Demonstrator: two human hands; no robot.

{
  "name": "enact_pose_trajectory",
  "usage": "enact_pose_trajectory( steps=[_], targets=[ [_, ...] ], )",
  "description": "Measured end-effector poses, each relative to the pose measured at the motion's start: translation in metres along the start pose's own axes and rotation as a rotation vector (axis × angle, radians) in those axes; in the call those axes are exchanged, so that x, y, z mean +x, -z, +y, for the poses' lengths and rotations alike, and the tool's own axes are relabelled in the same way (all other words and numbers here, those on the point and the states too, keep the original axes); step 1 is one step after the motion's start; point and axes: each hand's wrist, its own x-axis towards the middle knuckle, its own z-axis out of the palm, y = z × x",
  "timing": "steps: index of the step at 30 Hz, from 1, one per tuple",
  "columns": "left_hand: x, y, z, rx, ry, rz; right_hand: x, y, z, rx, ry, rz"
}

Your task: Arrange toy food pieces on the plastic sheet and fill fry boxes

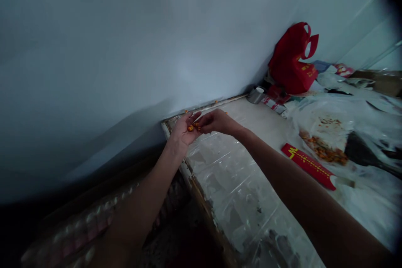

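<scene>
My left hand (pixel 183 130) is palm up and slightly cupped above the far corner of the table (pixel 232 171). Several small orange pieces (pixel 190 127), perhaps bits of food, lie in its palm. My right hand (pixel 218 121) reaches over from the right, its thumb and fingers pinched together at the left palm beside the pieces. What sits between those fingertips is hidden. More orange bits (pixel 216 101) are scattered along the table's wall-side edge.
A red tote bag (pixel 290 65) leans by the wall, near a metal can (pixel 256 94). To the right, orange bits (pixel 328 153) lie on plastic sheeting beside a black utensil (pixel 361 150) and a red strip with yellow lettering (pixel 309 166). Plastic-wrapped goods (pixel 78 234) stand low left.
</scene>
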Motion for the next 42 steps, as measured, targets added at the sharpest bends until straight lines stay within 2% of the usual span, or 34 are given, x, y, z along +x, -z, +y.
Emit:
enact_pose_trajectory(
  steps=[3,5,7,10,12,15,20,26,28,31,33,35,37,39,42],
  targets=[
    [-0.002,0.014,0.002,0.018,-0.004,-0.004,-0.016,0.001,0.014,0.116,-0.062,0.235],
    [-0.006,0.028,0.001,0.027,-0.028,0.043,-0.03,-0.009,0.029,0.1,-0.18,0.315],
    [-0.012,0.039,0.0,0.036,-0.032,0.087,-0.041,-0.025,0.043,-0.057,-0.261,0.329],
    [-0.019,0.051,-0.004,0.041,-0.027,0.108,-0.048,-0.049,0.051,-0.479,-0.221,0.367],
    [-0.021,0.056,-0.007,0.034,-0.016,0.088,-0.049,-0.059,0.048,-0.76,-0.172,0.343],
    [-0.02,0.058,-0.01,0.014,0.001,0.045,-0.05,-0.062,0.041,-1.035,-0.144,0.209],
    [-0.021,0.051,-0.011,0.014,-0.036,-0.012,-0.061,-0.059,0.04,-1.272,-0.049,0.065],
    [-0.024,0.046,-0.012,0.038,-0.058,-0.001,-0.076,-0.077,0.038,-1.531,0.158,0.05],
    [-0.024,0.044,-0.014,0.038,-0.053,-0.01,-0.074,-0.08,0.034,-1.549,0.191,0.02],
    [-0.026,0.041,-0.017,0.032,-0.031,-0.042,-0.064,-0.075,0.023,-1.55,0.243,-0.097],
    [-0.029,0.039,-0.017,0.024,-0.033,-0.041,-0.059,-0.066,0.016,-1.513,0.193,-0.11],
    [-0.031,0.038,-0.018,0.026,-0.047,-0.017,-0.058,-0.057,0.01,-1.378,0.072,0.022],
    [-0.032,0.038,-0.02,0.048,-0.026,-0.003,-0.062,-0.051,0.006,-1.105,0.011,0.219],
    [-0.032,0.035,-0.026,0.08,0.027,-0.026,-0.069,-0.05,0.004,-0.8,0.073,0.33],
    [-0.029,0.023,-0.042,0.095,0.049,-0.07,-0.076,-0.051,0.002,-0.54,0.149,0.351]
  ],
)
